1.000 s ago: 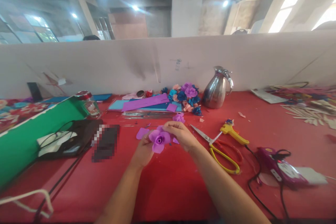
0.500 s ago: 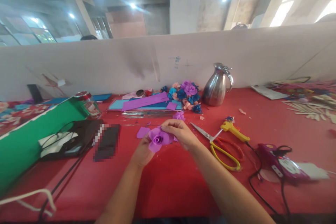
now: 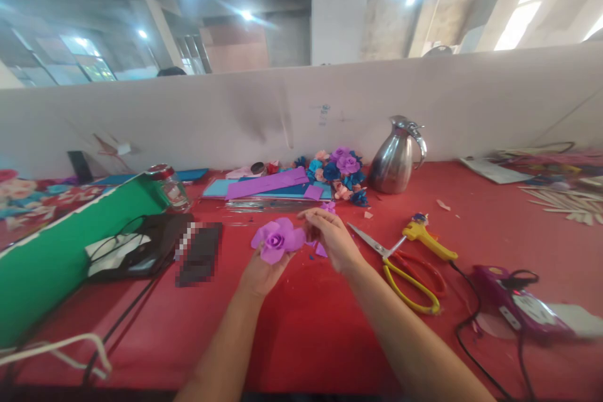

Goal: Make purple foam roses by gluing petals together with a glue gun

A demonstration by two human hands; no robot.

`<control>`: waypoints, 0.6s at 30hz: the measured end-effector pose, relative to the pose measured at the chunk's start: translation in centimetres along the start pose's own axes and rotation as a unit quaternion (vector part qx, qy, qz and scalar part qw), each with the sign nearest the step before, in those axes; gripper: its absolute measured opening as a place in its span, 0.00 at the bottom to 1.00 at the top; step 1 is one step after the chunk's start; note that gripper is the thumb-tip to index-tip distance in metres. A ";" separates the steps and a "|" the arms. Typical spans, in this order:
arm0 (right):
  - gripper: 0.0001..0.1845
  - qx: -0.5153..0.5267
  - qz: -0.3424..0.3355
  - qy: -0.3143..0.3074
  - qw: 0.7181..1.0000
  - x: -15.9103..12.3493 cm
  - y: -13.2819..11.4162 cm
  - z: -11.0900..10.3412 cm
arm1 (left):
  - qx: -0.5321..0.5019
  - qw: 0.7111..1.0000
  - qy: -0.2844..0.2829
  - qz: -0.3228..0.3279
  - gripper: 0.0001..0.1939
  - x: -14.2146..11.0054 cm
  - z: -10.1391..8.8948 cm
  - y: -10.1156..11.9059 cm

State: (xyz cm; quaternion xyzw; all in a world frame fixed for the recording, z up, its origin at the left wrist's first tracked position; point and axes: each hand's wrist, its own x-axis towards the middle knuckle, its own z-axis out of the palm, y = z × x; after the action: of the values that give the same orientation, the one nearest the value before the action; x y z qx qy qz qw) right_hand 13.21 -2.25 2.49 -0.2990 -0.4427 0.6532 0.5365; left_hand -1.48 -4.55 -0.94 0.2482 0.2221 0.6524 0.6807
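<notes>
A purple paper flower (image 3: 276, 240) with a rolled centre and wide petals faces up over the red table. My left hand (image 3: 267, 275) is closed on its underside, and the flower hides some of the fingers. Just right of the petals is my right hand (image 3: 332, 239), fingers bent and tips drawn together. Whether they pinch anything is too small to make out. Purple paper pieces (image 3: 320, 250) lie between the hands. To the right rest open scissors (image 3: 389, 257) with red and yellow handles and a yellow glue gun (image 3: 431, 240).
At the back stand a steel jug (image 3: 392, 160) and a heap of paper flowers (image 3: 343, 169), beside purple paper strips (image 3: 268, 183). A glass jar (image 3: 173, 191), a green board (image 3: 113, 226) and a dark phone-like object (image 3: 202, 254) are left. A purple power box (image 3: 522, 304) with cords lies right.
My right hand has come off the petal it touched and sits slightly right of the flower. The flower has turned in my left hand, showing more petals. The view has shifted slightly.
</notes>
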 end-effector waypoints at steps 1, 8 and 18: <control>0.11 -0.008 0.010 0.017 1.000 0.1 0.3 0.1 | 0.008 1.000 0.001 0.003 0.12 0.2 -0.2 0.0; 0.08 -0.102 0.044 0.038 0.993 -0.3 2.9 1.7 | -0.007 0.998 0.052 0.025 0.10 1.4 -2.1 -0.4; 0.11 -0.078 -0.033 0.072 0.994 -0.5 4.4 1.8 | -0.011 0.994 0.105 -0.006 0.12 1.7 -1.9 -0.9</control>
State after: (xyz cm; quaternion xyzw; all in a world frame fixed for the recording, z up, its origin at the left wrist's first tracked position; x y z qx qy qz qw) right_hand 9.83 -3.31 -0.71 -0.3714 -0.4624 0.5751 0.5634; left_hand -1.90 -2.83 -2.98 0.1693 0.2863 0.6733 0.6603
